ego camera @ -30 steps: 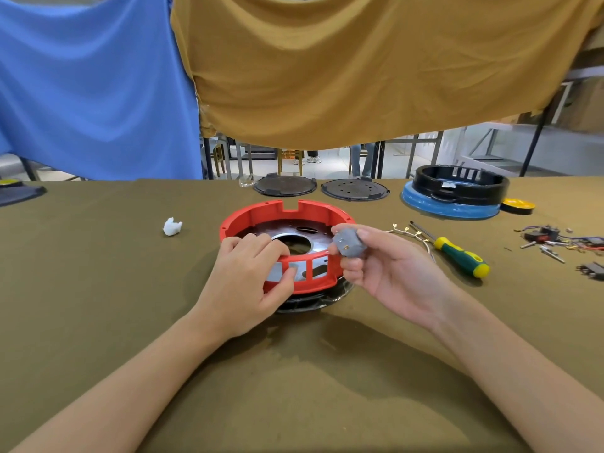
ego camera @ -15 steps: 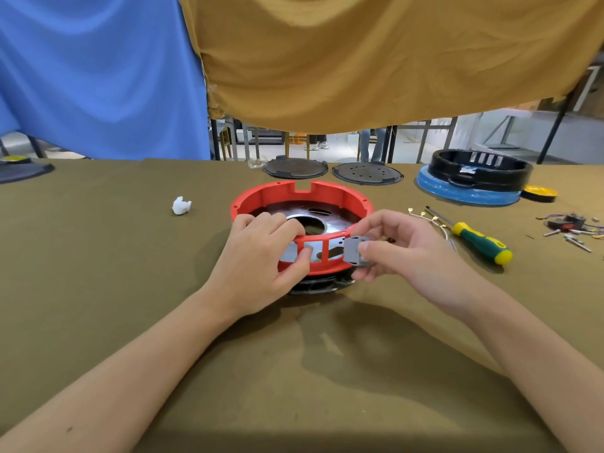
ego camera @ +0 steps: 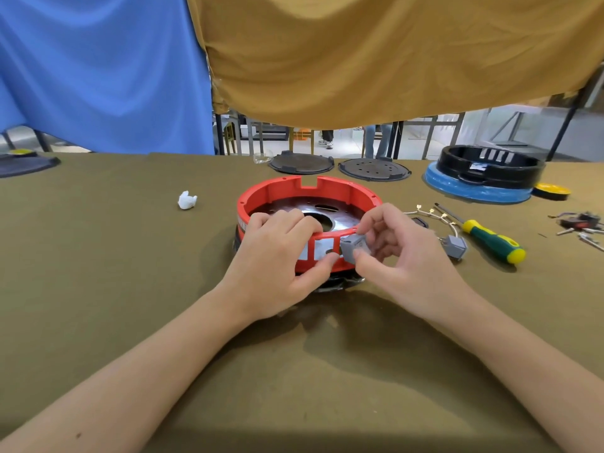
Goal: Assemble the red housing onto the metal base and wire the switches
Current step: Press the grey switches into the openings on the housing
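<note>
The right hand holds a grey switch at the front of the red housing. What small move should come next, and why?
Probably push the grey switch straight into the open cutout in the front wall of the red housing. The right hand pinches it tilted, just outside that wall, not yet seated, while the left hand grips the wall to steady it.

Olive table cloth [ego camera: 98, 289], small white crumpled lump [ego camera: 187, 200], two dark round discs [ego camera: 301, 164] at the far edge, black ring on blue base [ego camera: 477, 191], yellow-green screwdriver [ego camera: 490, 240], blue curtain [ego camera: 98, 70], mustard curtain [ego camera: 376, 53], possibly screws [ego camera: 588, 238] far right.
</note>
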Motion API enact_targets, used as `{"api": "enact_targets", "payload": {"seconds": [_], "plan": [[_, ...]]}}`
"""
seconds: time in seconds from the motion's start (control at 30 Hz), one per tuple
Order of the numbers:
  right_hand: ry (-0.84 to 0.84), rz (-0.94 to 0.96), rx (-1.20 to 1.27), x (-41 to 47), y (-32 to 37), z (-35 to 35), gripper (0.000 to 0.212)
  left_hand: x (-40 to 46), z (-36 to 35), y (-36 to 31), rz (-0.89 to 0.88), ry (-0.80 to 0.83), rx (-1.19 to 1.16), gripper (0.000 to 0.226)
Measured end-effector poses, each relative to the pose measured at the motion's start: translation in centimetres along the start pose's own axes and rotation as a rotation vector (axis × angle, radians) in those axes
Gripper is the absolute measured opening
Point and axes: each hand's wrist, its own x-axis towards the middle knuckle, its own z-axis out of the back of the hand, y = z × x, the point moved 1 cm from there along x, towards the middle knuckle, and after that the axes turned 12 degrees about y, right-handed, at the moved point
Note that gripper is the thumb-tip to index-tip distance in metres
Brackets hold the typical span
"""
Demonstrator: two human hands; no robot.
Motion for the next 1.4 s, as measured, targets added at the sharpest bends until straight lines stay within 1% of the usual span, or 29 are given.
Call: {"api": "enact_targets", "payload": {"seconds": [0.17, 0.27, 0.37, 0.5, 0.67, 0.73, 0.8, 0.87, 0.93, 1.0, 1.07, 1.2, 1.4], "plan": [[-0.01, 0.01, -0.111, 0.0, -0.1, -0.3, 0.02, 0.2, 0.1, 0.0, 0.029, 0.033, 0.001, 0.038], [-0.032, 0.027, -0.11, -0.1, 0.0, -0.2, 0.018, 0.2, 0.1, -0.1, 0.046, 0.035, 0.003, 0.038], [-0.044, 0.052, -0.172, 0.0, 0.0, -0.5, 0.017, 0.2, 0.1, -0.1, 0.048, 0.037, 0.007, 0.039], [-0.077, 0.047, -0.201, 0.0, -0.1, -0.6, 0.017, 0.1, 0.2, 0.0, 0.039, 0.026, -0.034, 0.038], [-0.042, 0.027, -0.207, 0.5, -0.5, 0.2, 0.012, 0.2, 0.1, 0.3, 0.054, 0.029, -0.04, 0.045], [-0.044, 0.029, -0.232, 0.6, -0.8, 1.0, 0.009, 0.3, 0.1, 0.4, 0.063, 0.028, -0.048, 0.044], [-0.06, 0.036, -0.319, 0.6, -1.0, 1.5, 0.014, 0.2, 0.3, 0.5, 0.064, 0.029, -0.066, 0.043], [-0.021, 0.034, -0.395, 0.7, -1.3, 1.6, 0.026, 0.1, 0.4, 0.6, 0.059, 0.029, -0.084, 0.042], [0.056, 0.009, -0.4, 0.8, -1.5, 1.5, 0.034, 0.1, 0.5, 0.7, 0.06, 0.031, -0.097, 0.041], [0.092, -0.016, -0.381, 0.8, -1.6, 1.4, 0.039, 0.1, 0.6, 0.7, 0.073, 0.039, -0.105, 0.042], [0.084, -0.023, -0.374, 0.9, -1.6, 1.2, 0.039, 0.1, 0.6, 0.7, 0.091, 0.046, -0.118, 0.043], [0.072, -0.022, -0.346, 1.1, -1.4, 1.1, 0.03, -0.1, 0.7, 0.4, 0.088, 0.06, -0.131, 0.038], [0.105, -0.027, -0.324, 1.1, -1.0, 1.0, 0.04, 0.0, 0.7, 0.4, 0.052, 0.087, -0.175, 0.028]]}}
